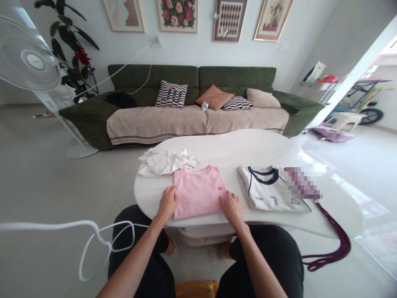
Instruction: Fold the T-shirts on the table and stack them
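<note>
A folded pink shirt (198, 190) lies on the white table (248, 149) right in front of me. My left hand (167, 203) rests on its near left corner, fingers bent over the edge of the cloth. My right hand (231, 206) lies flat on its near right edge, fingers stretched out. To the right of the pink shirt sits a folded white jersey with a navy collar (269, 188). A crumpled white garment (166, 162) lies at the back left of the table.
A dark red cord (335, 236) hangs off the table's right side. A green sofa with cushions (192, 103) stands behind the table. A standing fan (27, 58) and a plant are at the left. A white cable (93, 240) loops near my left knee.
</note>
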Motion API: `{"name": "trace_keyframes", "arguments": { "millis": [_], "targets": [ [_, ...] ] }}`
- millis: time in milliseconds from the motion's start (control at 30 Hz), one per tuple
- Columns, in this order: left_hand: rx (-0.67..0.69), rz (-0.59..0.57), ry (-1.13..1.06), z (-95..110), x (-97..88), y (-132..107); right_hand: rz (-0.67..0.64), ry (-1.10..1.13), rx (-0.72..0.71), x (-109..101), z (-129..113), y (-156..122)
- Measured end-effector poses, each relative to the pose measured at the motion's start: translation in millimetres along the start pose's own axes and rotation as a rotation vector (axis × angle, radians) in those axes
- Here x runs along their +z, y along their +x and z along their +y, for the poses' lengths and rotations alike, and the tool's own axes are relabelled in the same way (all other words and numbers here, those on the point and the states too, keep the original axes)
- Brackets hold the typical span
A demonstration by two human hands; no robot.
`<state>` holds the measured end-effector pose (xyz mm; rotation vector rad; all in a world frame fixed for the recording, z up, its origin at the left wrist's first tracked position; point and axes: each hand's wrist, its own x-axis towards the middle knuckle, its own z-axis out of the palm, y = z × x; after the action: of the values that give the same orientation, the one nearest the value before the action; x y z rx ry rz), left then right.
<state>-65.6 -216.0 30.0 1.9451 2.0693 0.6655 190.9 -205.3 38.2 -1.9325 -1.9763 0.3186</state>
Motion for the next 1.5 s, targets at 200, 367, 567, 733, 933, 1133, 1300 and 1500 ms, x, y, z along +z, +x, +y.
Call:
{"name": "trace_keyframes", "arguments": {
  "millis": [200, 367, 567, 733, 933, 1133, 1300, 1500],
  "targets": [
    [-0.308, -0.008, -0.2, 9, -1.2, -1, -0.047, 0.01, 0.231, 9, -14, 32],
    [-0.383, -0.095, -0.439, 13, -4.8, 10, -0.092, 0.075, 0.236, -5, -13, 52],
    [-0.303, -0.236, -1.028, 43, -17.1, 3, -0.013, 0.151, 0.17, -32, -11, 42],
    [-0.189, -0.405, -1.448, 110, -19.7, 17, 0.244, 0.294, 0.106, -87, 52, 37],
    [-0.117, -0.607, -1.378, 217, 34.1, 44, 0.477, 0.175, 0.282, -142, 175, 43],
    [-0.144, -0.5, -1.187, 260, 112.8, 56, 0.426, 0.049, 0.328, -144, 255, 63],
    [-0.155, -0.486, -0.998, 243, 133.1, 51, 0.401, -0.195, 0.142, -114, 229, 61],
    [-0.065, -0.453, -0.813, 192, 102.7, 43, 0.065, -0.295, -0.015, -66, 171, 48]
  ]
}}
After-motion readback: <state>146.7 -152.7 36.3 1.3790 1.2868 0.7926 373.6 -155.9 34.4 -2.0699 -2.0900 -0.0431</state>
